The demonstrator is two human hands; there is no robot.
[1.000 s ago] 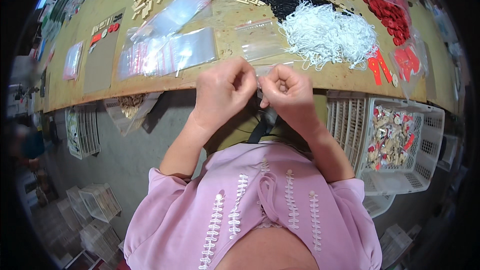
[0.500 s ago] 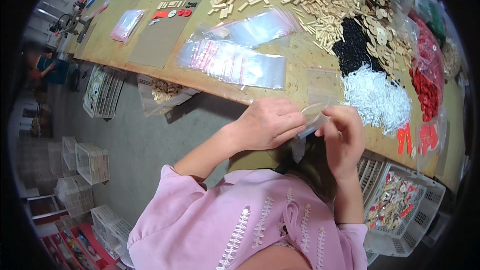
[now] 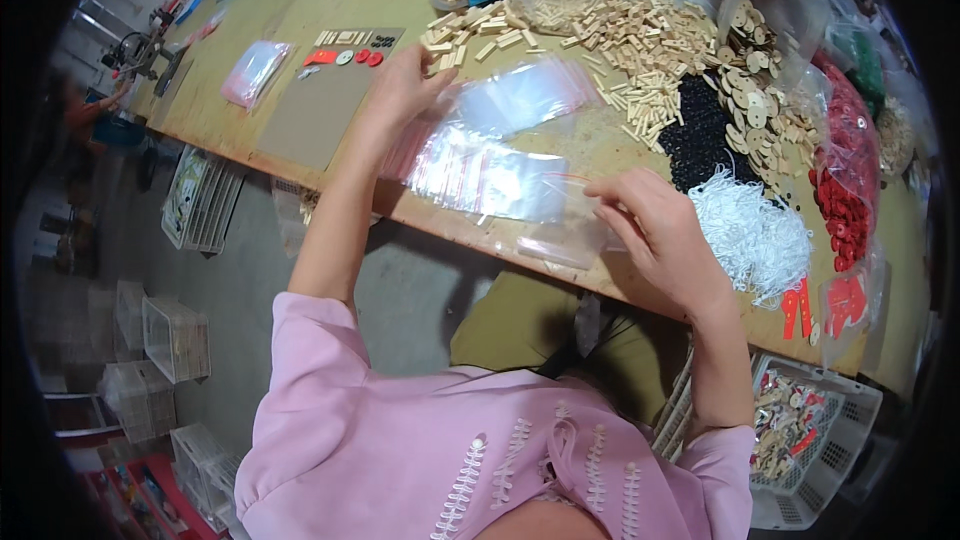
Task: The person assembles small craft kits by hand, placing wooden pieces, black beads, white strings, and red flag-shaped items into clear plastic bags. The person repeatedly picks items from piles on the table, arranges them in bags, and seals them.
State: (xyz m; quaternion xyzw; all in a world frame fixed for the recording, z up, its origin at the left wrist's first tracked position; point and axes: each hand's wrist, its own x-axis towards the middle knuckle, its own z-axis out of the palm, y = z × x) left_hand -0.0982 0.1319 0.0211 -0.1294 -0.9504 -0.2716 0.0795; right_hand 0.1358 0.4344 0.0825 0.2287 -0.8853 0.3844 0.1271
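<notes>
My left hand (image 3: 403, 88) reaches over the table to the near edge of a scatter of small wooden blocks (image 3: 488, 28). Its thumb and forefinger are apart beside the blocks; the other fingers are partly hidden. Nearer to me, my right hand (image 3: 655, 230) pinches the edge of a clear zip bag (image 3: 560, 243) with a red line, by the table's front edge. Between the hands lie overlapping clear zip bags (image 3: 490, 180) with red seal lines and another fanned stack of bags (image 3: 525, 98).
A grey-brown board (image 3: 310, 120) with small sample parts lies left of my left hand. At right are wooden sticks (image 3: 645, 105), black pieces (image 3: 705, 140), wooden discs (image 3: 755, 105), white strings (image 3: 755, 235) and red discs (image 3: 840, 220). A crate (image 3: 800, 440) of mixed parts stands below.
My hands, together on a clear bag at the table edge before, are now apart. The left has gone forward and left to the wooden blocks; the right has kept the bag, now lower over the table.
</notes>
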